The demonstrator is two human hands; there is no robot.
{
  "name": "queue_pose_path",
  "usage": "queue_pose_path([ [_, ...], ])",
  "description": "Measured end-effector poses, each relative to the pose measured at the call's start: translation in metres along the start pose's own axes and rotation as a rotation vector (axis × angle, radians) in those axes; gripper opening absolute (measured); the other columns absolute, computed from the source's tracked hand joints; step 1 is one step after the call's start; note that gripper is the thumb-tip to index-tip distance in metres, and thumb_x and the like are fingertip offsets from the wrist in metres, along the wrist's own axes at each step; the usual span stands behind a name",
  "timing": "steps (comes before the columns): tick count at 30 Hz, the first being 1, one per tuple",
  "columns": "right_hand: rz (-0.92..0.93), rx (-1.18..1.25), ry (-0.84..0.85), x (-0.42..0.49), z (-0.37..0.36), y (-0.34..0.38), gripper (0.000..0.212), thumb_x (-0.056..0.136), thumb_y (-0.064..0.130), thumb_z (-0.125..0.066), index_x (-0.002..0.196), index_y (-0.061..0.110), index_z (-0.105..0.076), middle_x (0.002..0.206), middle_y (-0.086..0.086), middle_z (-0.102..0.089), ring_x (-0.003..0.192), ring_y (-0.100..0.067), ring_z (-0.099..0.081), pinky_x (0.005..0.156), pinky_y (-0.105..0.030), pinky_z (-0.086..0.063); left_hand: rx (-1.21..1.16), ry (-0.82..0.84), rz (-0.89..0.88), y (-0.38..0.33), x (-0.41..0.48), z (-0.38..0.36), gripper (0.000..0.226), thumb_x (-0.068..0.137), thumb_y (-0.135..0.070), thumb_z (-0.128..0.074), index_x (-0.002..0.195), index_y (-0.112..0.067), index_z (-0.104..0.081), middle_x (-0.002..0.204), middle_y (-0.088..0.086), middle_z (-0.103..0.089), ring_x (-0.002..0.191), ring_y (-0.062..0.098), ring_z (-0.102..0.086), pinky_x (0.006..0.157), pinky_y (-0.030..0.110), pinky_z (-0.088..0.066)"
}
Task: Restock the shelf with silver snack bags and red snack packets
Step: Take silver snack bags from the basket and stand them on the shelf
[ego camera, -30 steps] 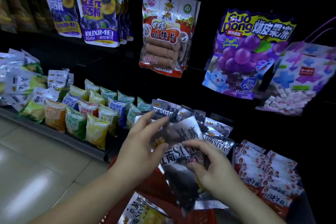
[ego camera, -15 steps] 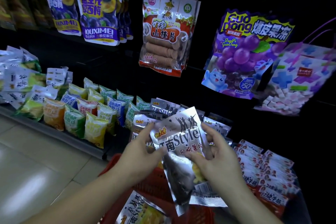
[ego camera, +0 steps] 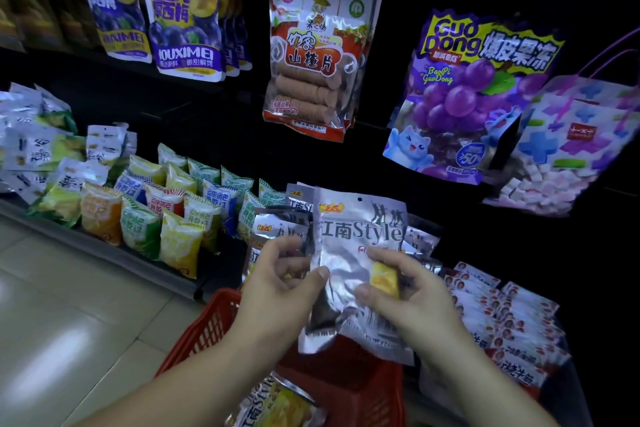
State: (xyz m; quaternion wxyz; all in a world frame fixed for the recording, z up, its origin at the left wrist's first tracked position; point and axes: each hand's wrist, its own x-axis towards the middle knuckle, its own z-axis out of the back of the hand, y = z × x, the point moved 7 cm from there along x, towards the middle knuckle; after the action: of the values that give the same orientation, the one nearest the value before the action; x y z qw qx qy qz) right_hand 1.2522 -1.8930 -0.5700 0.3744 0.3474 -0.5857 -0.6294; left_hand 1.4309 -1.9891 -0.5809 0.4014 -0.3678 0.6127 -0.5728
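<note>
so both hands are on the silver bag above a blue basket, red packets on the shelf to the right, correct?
Basket colour is wrong. The head view shows both the left hand and right hand on the silver bag above a red basket; red packets sit on the shelf to the right.

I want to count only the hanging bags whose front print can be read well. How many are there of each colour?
Purple-and-yellow plum bags: 2
Red-and-white hawthorn bag: 1
Purple grape jelly bag: 1
Pastel bag with crosses: 1
Total: 5
More bags hang behind some of these, mostly hidden, and are not counted.
</note>
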Motion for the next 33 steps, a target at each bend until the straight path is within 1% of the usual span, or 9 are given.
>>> queue_pose_path([
  [5, -0.036, 0.074, -0.070, 0.004, 0.013, 0.002, 0.049, 0.076, 0.010, -0.089, 0.117, 0.029, -0.071, 0.111, -0.007, -0.074, 0.090, -0.017, -0.073, 0.064, -0.020, -0.057, -0.005, 0.237, 0.109, 0.014, -0.011, -0.018, 0.041, 0.083, -0.011, -0.085, 0.115, -0.030, -0.068, 0.111, 0.004, -0.074, 0.092, 0.033, -0.074, 0.078, 0.047, -0.063],
  [10, -0.076, -0.114, 0.159, -0.001, 0.005, -0.006, 0.097, 0.048, 0.027, -0.101, 0.129, 0.059, -0.057, 0.144, 0.012, -0.046, 0.124, -0.012, -0.059, 0.091, -0.042, -0.060, -0.041, 0.126, 0.026, -0.002, -0.001, 0.001, 0.048, 0.082, -0.001, -0.081, 0.124, -0.020, -0.069, 0.117, 0.000, -0.074, 0.095, 0.015, -0.075, 0.076, 0.029, -0.062],
  [13, -0.095, -0.160, 0.143, -0.001, 0.007, -0.012, 0.096, 0.063, 0.009, -0.096, 0.131, 0.063, -0.054, 0.142, 0.000, -0.052, 0.110, -0.020, -0.069, 0.084, -0.040, -0.063, 0.003, 0.154, -0.006, -0.010, -0.002, 0.005, 0.050, 0.083, -0.004, -0.081, 0.126, -0.027, -0.070, 0.131, -0.011, -0.064, 0.098, -0.001, -0.071, 0.077, 0.022, -0.060],
  [15, -0.091, -0.182, 0.117, 0.001, 0.012, -0.014, 0.093, 0.071, -0.001, -0.090, 0.135, 0.056, -0.055, 0.144, 0.002, -0.051, 0.102, -0.010, -0.070, 0.081, -0.034, -0.063, -0.027, 0.184, -0.006, -0.012, -0.004, 0.002, 0.050, 0.085, -0.005, -0.080, 0.127, -0.030, -0.069, 0.132, -0.013, -0.063, 0.095, 0.012, -0.075, 0.080, 0.027, -0.061],
  [20, 0.033, -0.366, 0.005, 0.001, 0.015, -0.001, 0.067, 0.090, 0.007, -0.074, 0.127, 0.061, -0.059, 0.160, 0.016, -0.025, 0.144, 0.000, -0.034, 0.092, -0.013, -0.050, 0.076, 0.091, -0.054, -0.006, -0.003, 0.002, 0.045, 0.095, -0.001, -0.067, 0.128, -0.031, -0.067, 0.120, -0.013, -0.070, 0.093, 0.013, -0.076, 0.088, 0.038, -0.062],
  [22, 0.100, -0.320, -0.030, -0.003, 0.008, 0.010, 0.052, 0.096, 0.020, -0.071, 0.127, 0.061, -0.059, 0.157, 0.020, -0.033, 0.139, 0.003, -0.041, 0.093, -0.011, -0.049, 0.171, 0.059, -0.151, -0.005, -0.010, -0.005, 0.043, 0.096, 0.001, -0.064, 0.124, -0.032, -0.069, 0.114, -0.016, -0.074, 0.093, 0.003, -0.073, 0.085, 0.030, -0.062],
  [24, 0.081, -0.101, 0.015, -0.007, -0.005, 0.015, 0.046, 0.096, 0.029, -0.069, 0.131, 0.058, -0.060, 0.141, 0.014, -0.059, 0.125, -0.001, -0.059, 0.100, -0.027, -0.055, 0.282, 0.114, -0.327, -0.012, -0.026, -0.023, 0.040, 0.096, 0.001, -0.061, 0.117, -0.031, -0.073, 0.106, -0.021, -0.075, 0.093, -0.004, -0.071, 0.080, 0.019, -0.057],
  [28, -0.043, 0.090, 0.077, -0.008, -0.018, 0.008, 0.038, 0.098, 0.023, -0.065, 0.129, 0.046, -0.065, 0.096, 0.011, -0.078, 0.091, -0.003, -0.071, 0.082, -0.025, -0.059, 0.615, 0.254, -0.772, -0.021, -0.053, -0.053, 0.034, 0.097, -0.008, -0.058, 0.117, -0.033, -0.071, 0.133, -0.026, -0.062, 0.095, 0.006, -0.065, 0.085, 0.026, -0.053],
  [33, -0.079, -0.015, -0.034, 0.000, 0.002, -0.009, 0.050, 0.094, 0.001, -0.067, 0.116, 0.045, -0.074, 0.116, 0.000, -0.074, 0.102, -0.017, -0.070, 0.087, -0.039, -0.059, 0.661, 0.474, -0.799, -0.013, -0.053, -0.062, 0.034, 0.096, -0.010, -0.053, 0.115, -0.034, -0.070, 0.152, -0.021, -0.048, 0.115, 0.010, -0.062, 0.094, 0.023, -0.049],
])
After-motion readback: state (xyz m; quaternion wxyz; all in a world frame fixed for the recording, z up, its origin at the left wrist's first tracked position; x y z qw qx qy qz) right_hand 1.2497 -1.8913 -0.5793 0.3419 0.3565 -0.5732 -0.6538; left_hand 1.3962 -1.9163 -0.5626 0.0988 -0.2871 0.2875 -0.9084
